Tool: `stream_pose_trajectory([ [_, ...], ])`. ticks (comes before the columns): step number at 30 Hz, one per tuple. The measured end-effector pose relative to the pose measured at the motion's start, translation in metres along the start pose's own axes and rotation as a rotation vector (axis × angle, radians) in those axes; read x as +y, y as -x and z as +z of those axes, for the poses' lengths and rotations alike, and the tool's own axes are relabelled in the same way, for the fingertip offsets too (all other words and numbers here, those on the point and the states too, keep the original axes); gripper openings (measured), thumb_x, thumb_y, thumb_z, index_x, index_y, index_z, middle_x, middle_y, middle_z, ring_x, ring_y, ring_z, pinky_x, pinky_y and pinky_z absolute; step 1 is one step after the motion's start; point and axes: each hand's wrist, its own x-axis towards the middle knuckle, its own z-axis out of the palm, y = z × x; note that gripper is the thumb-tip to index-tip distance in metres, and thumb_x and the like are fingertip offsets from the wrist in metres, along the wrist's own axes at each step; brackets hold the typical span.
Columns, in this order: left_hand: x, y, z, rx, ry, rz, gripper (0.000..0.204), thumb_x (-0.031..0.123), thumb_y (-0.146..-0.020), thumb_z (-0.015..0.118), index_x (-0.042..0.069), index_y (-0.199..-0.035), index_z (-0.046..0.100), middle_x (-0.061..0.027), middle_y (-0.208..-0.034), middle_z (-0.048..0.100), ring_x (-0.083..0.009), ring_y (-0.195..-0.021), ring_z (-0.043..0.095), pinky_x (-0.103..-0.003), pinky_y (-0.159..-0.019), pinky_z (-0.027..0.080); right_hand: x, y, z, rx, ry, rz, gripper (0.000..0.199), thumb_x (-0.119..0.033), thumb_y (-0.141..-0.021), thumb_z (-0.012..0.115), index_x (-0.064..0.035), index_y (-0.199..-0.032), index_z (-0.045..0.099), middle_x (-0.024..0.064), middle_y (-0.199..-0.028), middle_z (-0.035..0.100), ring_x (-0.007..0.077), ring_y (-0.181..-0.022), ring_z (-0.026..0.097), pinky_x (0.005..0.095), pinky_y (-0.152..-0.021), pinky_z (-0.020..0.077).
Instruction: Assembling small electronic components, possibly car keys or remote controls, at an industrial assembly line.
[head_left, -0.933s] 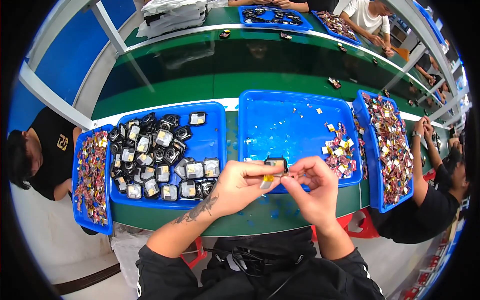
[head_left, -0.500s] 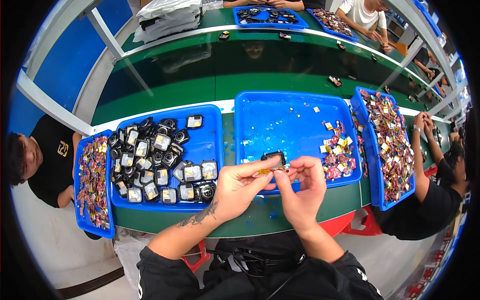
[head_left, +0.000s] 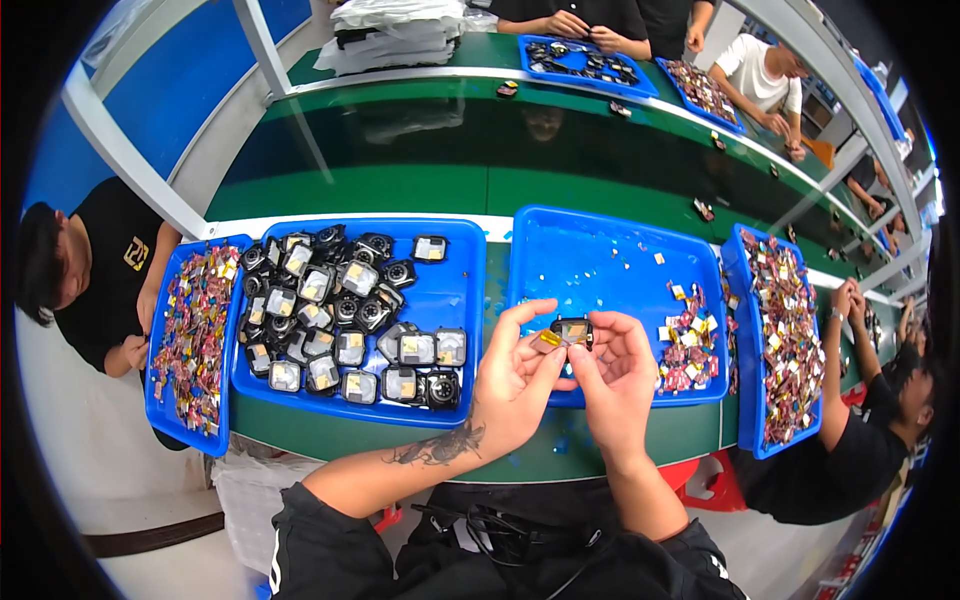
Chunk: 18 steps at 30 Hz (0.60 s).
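Both my hands meet over the near edge of the middle blue tray (head_left: 585, 225). Between the fingertips of my right hand (head_left: 618, 390) is a small black watch case (head_left: 574, 330), its inner side facing up. My left hand (head_left: 512, 375) pinches a small flat part with yellow film (head_left: 548, 341) at the case's left side. Whether this part is still joined to the case is hard to make out. Small pink, white and yellow parts (head_left: 690, 345) lie heaped at the tray's right side.
A blue tray of black watch cases (head_left: 475, 290) stands at the left. Trays heaped with small parts flank the row, one at far left (head_left: 160, 400), one at right (head_left: 812, 405). Behind runs a green conveyor belt (head_left: 400, 190). Co-workers sit at both sides and across the belt.
The watch case in my fingers has tipped so its inside faces up, with the yellow-filmed part now at its left. My left fingers have spread upward. The whole view has shifted.
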Motion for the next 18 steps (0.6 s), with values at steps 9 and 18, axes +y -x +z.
stream_pose_trajectory([
  [9,0.023,-0.024,-0.028,-0.040,-0.738,0.275,0.043,0.003,-0.092,0.052,0.007,-0.134,0.042,-0.0192,-0.127,0.053,-0.0319,-0.107,0.060,-0.037,-0.086,0.053,-0.003,-0.047,0.002,-0.128,0.071,-0.038,0.035,0.005,-0.084,0.064,0.0008,-0.116,0.050,0.0059,-0.086,0.062,0.0094,-0.077,0.060,0.0218,-0.070,0.0487],
  [18,0.020,-0.059,-0.116,0.210,-1.865,0.235,0.034,0.008,-0.089,0.048,0.006,-0.123,0.053,-0.0261,-0.139,0.046,-0.0373,-0.123,0.049,-0.048,-0.103,0.038,0.055,-0.271,-0.031,-0.090,0.889,0.129,0.043,-0.012,-0.060,0.086,-0.0026,-0.096,0.065,0.0111,-0.087,0.069,0.0189,-0.077,0.064,0.0321,-0.070,0.0496],
])
